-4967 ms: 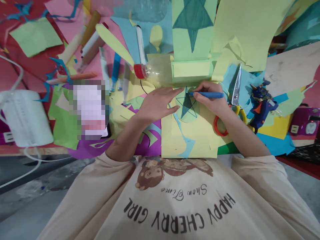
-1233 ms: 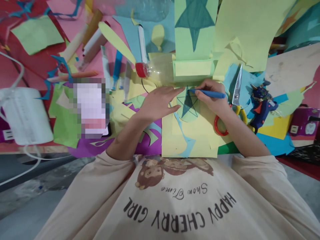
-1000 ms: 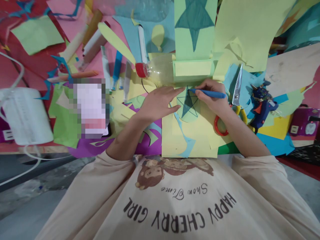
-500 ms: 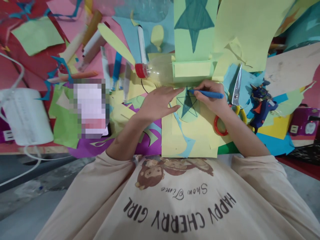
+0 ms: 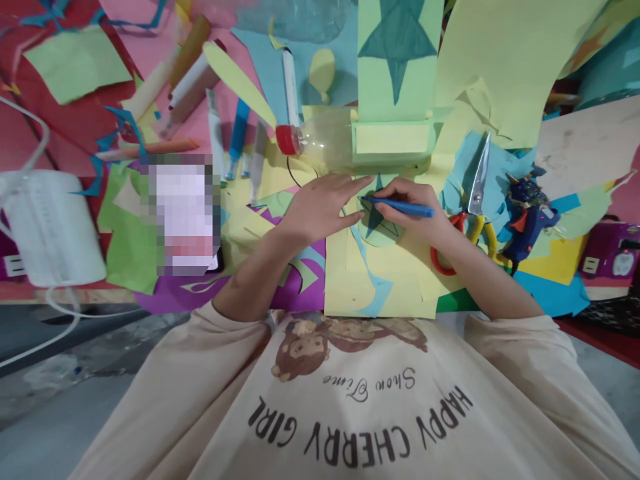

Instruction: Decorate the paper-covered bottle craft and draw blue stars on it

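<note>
A blue marker is held in my right hand, its tip at the left part of a star drawn on a small green paper piece. Part of the star is filled in dark. The piece rests on yellow paper. My left hand lies with its fingers spread just left of the star, thumb and index finger at the piece's edge. A clear bottle with a red cap lies above my hands, beside a green sheet with a larger dark star.
Scissors with red and yellow handles and a blue glue gun lie right of my right arm. Left are a pixelated phone, several markers, a white device with a cable, and paper scraps. A purple box stands far right.
The marker tip has moved from the star's top to its left side, with my right hand shifting slightly left and down. More of the star appears filled in. The view has shifted slightly.
</note>
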The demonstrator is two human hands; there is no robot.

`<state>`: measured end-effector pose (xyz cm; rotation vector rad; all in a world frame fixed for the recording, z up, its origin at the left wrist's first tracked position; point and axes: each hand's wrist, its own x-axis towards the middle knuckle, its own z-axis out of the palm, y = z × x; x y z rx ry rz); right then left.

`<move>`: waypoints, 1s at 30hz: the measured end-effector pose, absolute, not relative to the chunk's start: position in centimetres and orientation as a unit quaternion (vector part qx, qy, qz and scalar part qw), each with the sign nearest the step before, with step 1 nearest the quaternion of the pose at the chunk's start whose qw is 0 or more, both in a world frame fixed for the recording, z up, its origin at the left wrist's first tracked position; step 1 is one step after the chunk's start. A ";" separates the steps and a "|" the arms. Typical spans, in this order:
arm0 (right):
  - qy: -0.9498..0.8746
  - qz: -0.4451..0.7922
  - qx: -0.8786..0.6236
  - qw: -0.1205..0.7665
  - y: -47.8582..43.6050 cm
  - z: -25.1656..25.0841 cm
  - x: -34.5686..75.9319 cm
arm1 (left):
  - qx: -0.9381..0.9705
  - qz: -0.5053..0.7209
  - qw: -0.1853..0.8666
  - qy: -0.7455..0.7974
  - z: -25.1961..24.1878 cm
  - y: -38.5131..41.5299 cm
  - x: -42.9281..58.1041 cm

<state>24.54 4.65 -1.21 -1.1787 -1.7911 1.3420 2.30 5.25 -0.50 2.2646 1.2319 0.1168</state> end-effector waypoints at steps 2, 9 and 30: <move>-0.680 0.504 -0.439 0.301 4.7 -1.3 24.5 | 0.842 0.035 0.277 0.463 -0.5 5.3 2.3; -0.690 0.501 -0.432 0.295 4.8 -1.2 24.5 | 0.834 0.013 0.286 0.471 0.0 5.3 2.6; -0.677 0.510 -0.439 0.299 5.0 -1.3 24.5 | 0.841 0.038 0.272 0.466 -0.7 5.3 2.4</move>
